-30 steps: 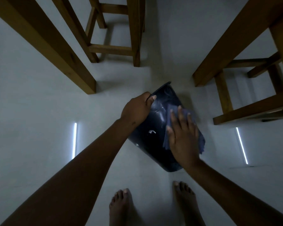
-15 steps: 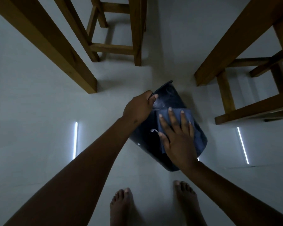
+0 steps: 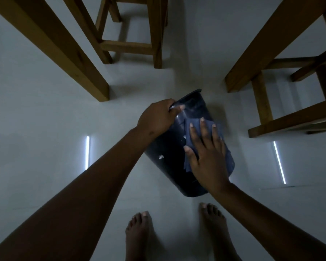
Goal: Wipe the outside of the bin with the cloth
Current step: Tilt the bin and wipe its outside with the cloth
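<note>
Nearest, two bare feet (image 3: 139, 234) stand on the pale floor (image 3: 45, 113) just below the hands. Above them the right hand (image 3: 207, 153) lies flat, fingers spread, pressing the blue cloth (image 3: 191, 127) onto the side of the dark bin (image 3: 167, 147); over the last second it has slid up the wall toward the rim. The left hand (image 3: 156, 117) stays clamped on that rim, keeping the bin tipped. So the upper side looks nearly covered; unwiped faces probably remain. Beyond the hands stand wooden furniture legs (image 3: 156, 34).
</note>
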